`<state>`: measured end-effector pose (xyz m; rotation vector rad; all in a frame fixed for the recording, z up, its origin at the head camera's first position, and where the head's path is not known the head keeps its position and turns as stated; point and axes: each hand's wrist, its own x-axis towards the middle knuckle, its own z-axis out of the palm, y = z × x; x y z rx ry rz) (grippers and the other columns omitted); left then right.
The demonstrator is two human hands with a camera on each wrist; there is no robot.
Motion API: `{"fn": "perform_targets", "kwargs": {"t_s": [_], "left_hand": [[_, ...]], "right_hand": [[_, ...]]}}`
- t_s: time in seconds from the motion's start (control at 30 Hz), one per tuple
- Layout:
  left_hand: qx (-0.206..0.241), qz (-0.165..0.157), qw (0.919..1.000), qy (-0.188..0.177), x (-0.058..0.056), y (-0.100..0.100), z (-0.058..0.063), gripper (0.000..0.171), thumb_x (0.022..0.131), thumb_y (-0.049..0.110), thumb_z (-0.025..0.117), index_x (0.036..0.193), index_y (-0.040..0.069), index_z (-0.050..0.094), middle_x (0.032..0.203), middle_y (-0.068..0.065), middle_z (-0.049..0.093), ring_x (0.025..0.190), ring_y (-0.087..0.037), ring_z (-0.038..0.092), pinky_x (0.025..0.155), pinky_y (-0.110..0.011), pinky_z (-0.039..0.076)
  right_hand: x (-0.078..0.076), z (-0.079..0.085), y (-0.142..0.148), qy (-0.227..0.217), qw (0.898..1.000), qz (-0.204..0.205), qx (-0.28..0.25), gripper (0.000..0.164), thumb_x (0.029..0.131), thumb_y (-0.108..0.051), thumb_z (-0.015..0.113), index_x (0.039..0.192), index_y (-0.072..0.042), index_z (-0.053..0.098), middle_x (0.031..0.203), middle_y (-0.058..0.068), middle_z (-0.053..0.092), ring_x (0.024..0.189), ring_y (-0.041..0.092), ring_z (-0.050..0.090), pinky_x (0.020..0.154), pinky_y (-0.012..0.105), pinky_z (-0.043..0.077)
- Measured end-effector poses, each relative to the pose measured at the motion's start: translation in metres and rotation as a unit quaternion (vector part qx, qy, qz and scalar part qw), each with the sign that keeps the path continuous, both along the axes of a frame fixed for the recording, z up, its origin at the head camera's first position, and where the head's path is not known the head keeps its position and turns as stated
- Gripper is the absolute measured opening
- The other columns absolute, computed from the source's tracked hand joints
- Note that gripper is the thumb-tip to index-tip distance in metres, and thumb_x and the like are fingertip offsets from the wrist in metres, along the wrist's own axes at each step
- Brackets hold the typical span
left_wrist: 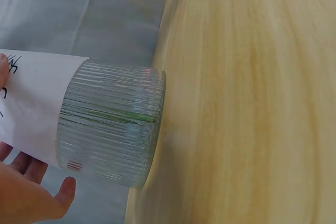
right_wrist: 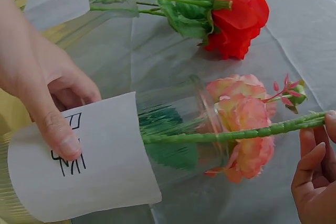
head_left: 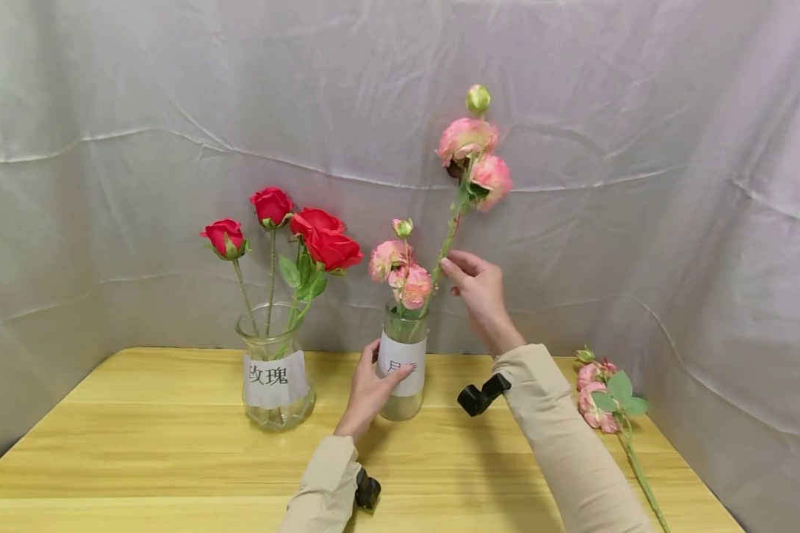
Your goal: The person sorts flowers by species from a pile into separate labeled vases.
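Note:
My left hand point(head_left: 368, 391) holds a ribbed glass vase point(head_left: 402, 409) by its paper label, thumb across the front and fingers behind. One stem of pink flowers point(head_left: 415, 287) stands low in this vase. Between thumb and fingers, my right hand point(head_left: 483, 296) pinches the green stem point(right_wrist: 252, 134) of a taller pink flower spray point(head_left: 468, 141), which leans right. In the right wrist view its lower part passes through the vase mouth and goes out of sight behind the label. The left wrist view shows a green stem end point(left_wrist: 131, 116) through the glass near the base.
A wider glass vase point(head_left: 278, 418), also labelled, stands to the left with several red roses point(head_left: 327, 240). Another pink flower stem point(head_left: 600, 407) with green leaves lies at the right edge of the wooden table point(head_left: 173, 459). A grey cloth point(head_left: 347, 66) hangs behind.

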<state>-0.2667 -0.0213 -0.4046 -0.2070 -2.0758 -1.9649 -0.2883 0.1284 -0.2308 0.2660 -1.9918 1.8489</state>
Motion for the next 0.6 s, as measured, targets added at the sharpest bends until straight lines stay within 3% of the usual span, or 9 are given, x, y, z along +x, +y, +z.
{"fn": "perform_targets", "kwargs": {"t_s": [0.17, 0.43, 0.6], "left_hand": [[0.005, -0.003, 1.0000, 0.004, 0.001, 0.000, 0.001, 0.072, 0.081, 0.023, 0.079, 0.139, 0.001, 0.042, 0.137, -0.019, 0.047, 0.125, -0.036, 0.043, 0.103, -0.053, 0.034], [0.006, -0.003, 1.0000, 0.007, 0.001, 0.001, 0.002, 0.072, 0.080, 0.024, 0.079, 0.138, 0.002, 0.043, 0.137, -0.019, 0.048, 0.125, -0.035, 0.044, 0.103, -0.052, 0.035], [0.003, -0.004, 1.0000, 0.007, 0.003, 0.001, 0.002, 0.072, 0.081, 0.023, 0.079, 0.139, 0.001, 0.042, 0.137, -0.020, 0.047, 0.126, -0.036, 0.043, 0.103, -0.053, 0.034]], "right_hand": [[0.001, -0.003, 0.000, -0.028, 0.999, 0.013, 0.031, 0.030, 0.091, -0.010, 0.068, 0.116, 0.006, 0.067, 0.088, -0.003, 0.068, 0.081, 0.017, 0.059, 0.058, 0.021, 0.045], [0.003, -0.010, 0.002, -0.050, 0.997, 0.021, 0.057, 0.029, 0.088, -0.011, 0.072, 0.111, 0.005, 0.067, 0.093, 0.001, 0.070, 0.073, 0.007, 0.058, 0.060, 0.022, 0.046], [0.003, -0.026, 0.013, -0.104, 0.990, 0.033, 0.092, 0.034, 0.087, -0.013, 0.072, 0.117, 0.001, 0.064, 0.109, 0.009, 0.068, 0.091, 0.017, 0.059, 0.072, 0.028, 0.048]]}}
